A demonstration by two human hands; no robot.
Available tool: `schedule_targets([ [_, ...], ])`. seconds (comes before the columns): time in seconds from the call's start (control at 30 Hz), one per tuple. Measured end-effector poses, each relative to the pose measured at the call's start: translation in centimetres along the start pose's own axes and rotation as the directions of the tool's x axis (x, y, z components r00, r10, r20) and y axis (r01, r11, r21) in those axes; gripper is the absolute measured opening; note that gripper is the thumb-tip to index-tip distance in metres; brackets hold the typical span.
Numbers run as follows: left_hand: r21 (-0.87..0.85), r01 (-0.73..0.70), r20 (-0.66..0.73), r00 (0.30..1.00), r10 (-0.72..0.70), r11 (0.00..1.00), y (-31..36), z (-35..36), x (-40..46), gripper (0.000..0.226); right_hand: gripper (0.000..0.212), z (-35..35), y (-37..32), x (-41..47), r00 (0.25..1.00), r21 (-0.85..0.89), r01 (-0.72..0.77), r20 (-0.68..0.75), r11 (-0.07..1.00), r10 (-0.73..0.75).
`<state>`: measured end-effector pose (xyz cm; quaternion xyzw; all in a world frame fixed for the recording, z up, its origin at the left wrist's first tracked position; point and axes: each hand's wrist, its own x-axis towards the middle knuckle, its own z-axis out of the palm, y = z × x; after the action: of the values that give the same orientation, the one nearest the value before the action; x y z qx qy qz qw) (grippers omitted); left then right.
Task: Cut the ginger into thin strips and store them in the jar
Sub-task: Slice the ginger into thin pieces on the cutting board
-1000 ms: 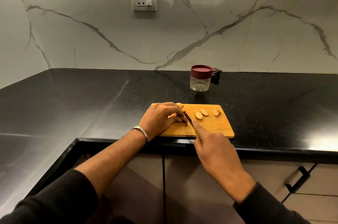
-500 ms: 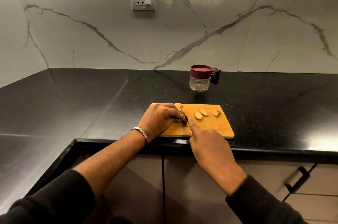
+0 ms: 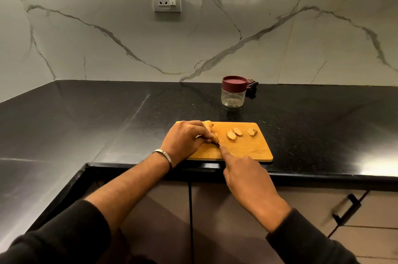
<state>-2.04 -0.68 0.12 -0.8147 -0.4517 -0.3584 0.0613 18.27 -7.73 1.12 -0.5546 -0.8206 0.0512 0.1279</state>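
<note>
Wooden board [image 3: 247, 149] at the counter's [image 3: 107, 117] front edge carries everything you are working on, seen from the one head view. Your left hand [image 3: 185, 139] has its grip curled round the ginger [image 3: 210, 130] at the board's left end; the root's long axis runs from the far edge toward you, slanting slightly right, and its near cut end sits just beyond your left fingertips. Your right hand [image 3: 247, 177] comes in from the near side, nearer the cut end than anything else, its grip closed on a knife [image 3: 219, 144] with the forefinger laid along the spine; only a sliver of blade shows, meeting the ginger's near end. The next stroke probably turns on keeping that blade just beside your left fingertips without touching them. Three slices [image 3: 237, 133] lie apart to the right, clear of the blade. Beyond the board stands the jar [image 3: 233, 95], lid [image 3: 234, 83] still on, so storing looks some way off. A dark cloth [image 3: 251, 89] sits behind it.
</note>
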Motion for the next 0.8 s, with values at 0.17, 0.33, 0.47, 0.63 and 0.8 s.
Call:
schedule_targets([
  [0.17,-0.012,0.019,-0.001,1.0,-0.019,1.0,-0.1,0.0,0.1,0.006,0.057,0.3,-0.2,-0.1,0.999,0.014,-0.028,-0.027,1.0,0.028],
  [0.33,-0.018,0.028,0.003,1.0,-0.028,0.999,0.0,0.0,0.1,0.006,0.058,0.5,0.2,-1.2,0.998,0.005,-0.045,-0.041,0.999,0.046],
  [0.47,-0.027,0.027,0.005,1.0,-0.026,0.999,0.1,-0.1,0.1,0.006,0.058,0.6,0.8,-1.8,0.998,0.036,-0.04,-0.049,0.999,0.042],
  [0.63,-0.031,0.023,0.014,1.0,-0.023,0.999,0.2,-0.2,0.1,0.006,0.053,0.3,1.3,-1.0,0.996,0.175,-0.051,-0.059,0.983,0.062],
  [0.8,-0.017,0.021,0.019,1.0,-0.021,1.0,0.2,-0.2,0.1,0.007,0.05,-0.1,2.2,0.2,0.994,0.27,-0.066,-0.069,0.961,0.087],
])
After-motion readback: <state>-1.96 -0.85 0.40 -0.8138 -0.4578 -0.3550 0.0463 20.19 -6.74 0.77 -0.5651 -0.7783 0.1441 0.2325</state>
